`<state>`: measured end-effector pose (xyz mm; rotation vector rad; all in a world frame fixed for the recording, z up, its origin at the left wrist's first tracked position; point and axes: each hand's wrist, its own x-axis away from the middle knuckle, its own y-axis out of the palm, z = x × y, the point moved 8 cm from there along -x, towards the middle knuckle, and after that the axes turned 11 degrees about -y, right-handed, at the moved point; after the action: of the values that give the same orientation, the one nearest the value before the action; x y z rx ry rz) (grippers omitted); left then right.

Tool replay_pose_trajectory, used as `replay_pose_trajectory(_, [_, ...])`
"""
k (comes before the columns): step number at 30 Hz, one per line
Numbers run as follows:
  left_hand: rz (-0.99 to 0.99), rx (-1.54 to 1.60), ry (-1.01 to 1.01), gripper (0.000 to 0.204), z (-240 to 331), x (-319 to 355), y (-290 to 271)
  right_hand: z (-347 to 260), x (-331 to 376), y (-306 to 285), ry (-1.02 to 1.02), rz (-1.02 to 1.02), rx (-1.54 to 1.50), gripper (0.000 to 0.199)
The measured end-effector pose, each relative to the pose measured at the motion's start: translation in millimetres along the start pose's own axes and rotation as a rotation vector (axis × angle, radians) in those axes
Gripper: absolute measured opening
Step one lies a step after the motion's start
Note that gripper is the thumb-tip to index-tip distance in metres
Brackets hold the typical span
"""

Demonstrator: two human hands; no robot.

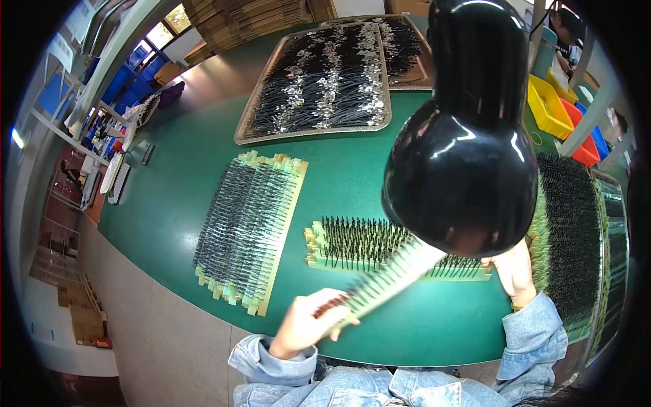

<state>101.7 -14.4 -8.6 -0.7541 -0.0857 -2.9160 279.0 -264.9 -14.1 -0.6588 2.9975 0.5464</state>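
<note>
While the left hand (308,324) grips one pin-studded strip (390,281), I can't tell, past one lamp (461,180), whether the right hand (515,273) holds anything. Two trays (319,134) lie beyond.

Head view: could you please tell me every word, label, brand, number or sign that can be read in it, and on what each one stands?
No text can be read with certainty.
Co-worker's dark shirt, upper right: small pale marks, too small to read.
Pale strip in the left hand: blurred, no lettering made out.
Black lamp: reflections, no lettering seen.
</note>
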Motion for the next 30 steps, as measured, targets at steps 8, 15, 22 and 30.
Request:
replay_pose_trajectory(8, [0.932,-0.545,0.368,0.010,3.8,49.8,-92.8,-23.7,9.7,37.6,-0.323,-0.310,0.869,0.017])
replay_pose_trajectory(15, [1.124,-0.772,0.260,0.015,-9.7,39.8,-109.1,-25.3,13.4,41.5,-0.386,-0.337,0.901,0.019])
replay_pose_trajectory(22, [1.273,-0.827,0.256,0.016,-1.1,38.0,-126.0,-40.3,19.2,59.1,-0.587,-0.475,1.091,0.031])
replay_pose_trajectory(30, [1.382,-1.160,0.047,0.028,8.1,33.6,-127.3,-36.8,24.1,63.0,-0.580,-0.558,1.375,0.049])
